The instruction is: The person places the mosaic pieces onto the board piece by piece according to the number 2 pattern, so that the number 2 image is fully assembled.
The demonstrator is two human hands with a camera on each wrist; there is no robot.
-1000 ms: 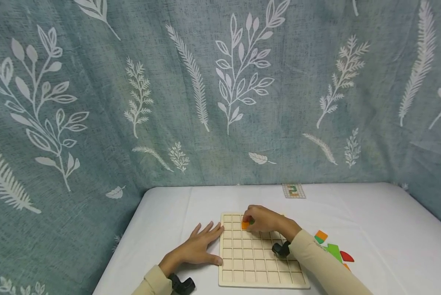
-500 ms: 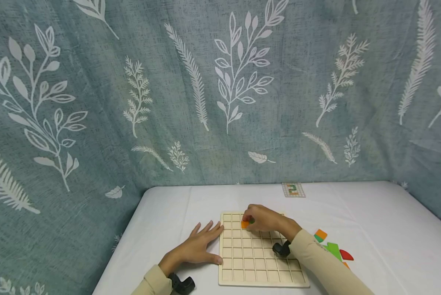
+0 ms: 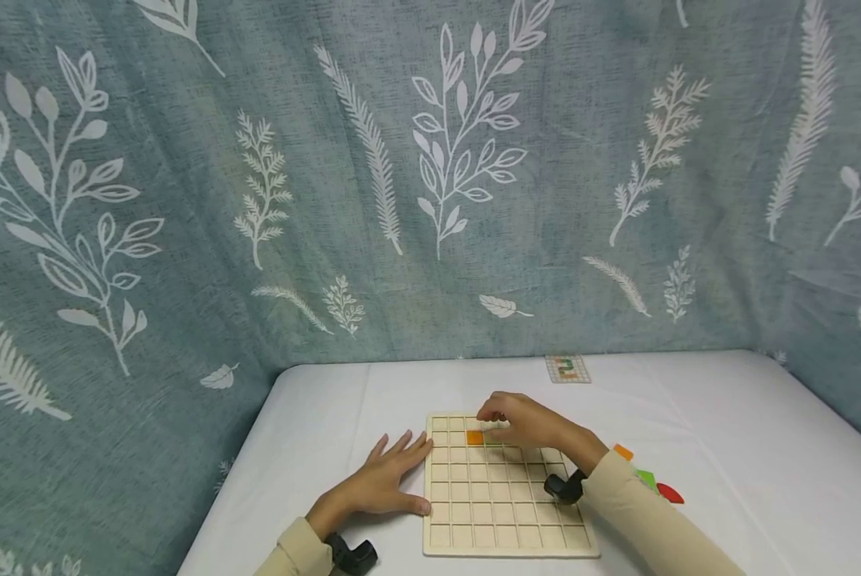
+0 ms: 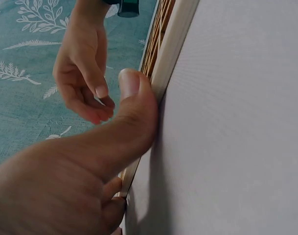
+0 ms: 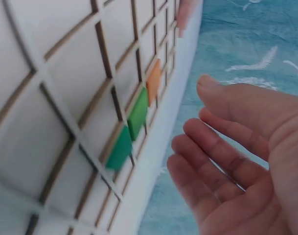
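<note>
A pale wooden grid board (image 3: 474,512) lies on the white table. In the right wrist view, an orange tile (image 5: 153,81), a light green tile (image 5: 137,115) and a teal tile (image 5: 120,149) sit in neighbouring cells near the board's far edge. My right hand (image 3: 524,422) hovers over that part, fingers loosely bent and apart, holding nothing; in the head view it hides some of the row. My left hand (image 3: 387,484) lies spread at the board's left side, its thumb (image 4: 134,95) and fingertips against the edge.
To the right of the board, partly behind the right sleeve, lie loose pieces: an orange one (image 3: 623,452), a green one (image 3: 646,479) and a red rounded one (image 3: 670,493). A small printed grid card (image 3: 568,369) lies at the table's back edge, before a leaf-patterned curtain (image 3: 430,200).
My right hand's fingers have come off the orange tile; the hand has lifted and shifted a little right. My left hand stays at the board's edge.
</note>
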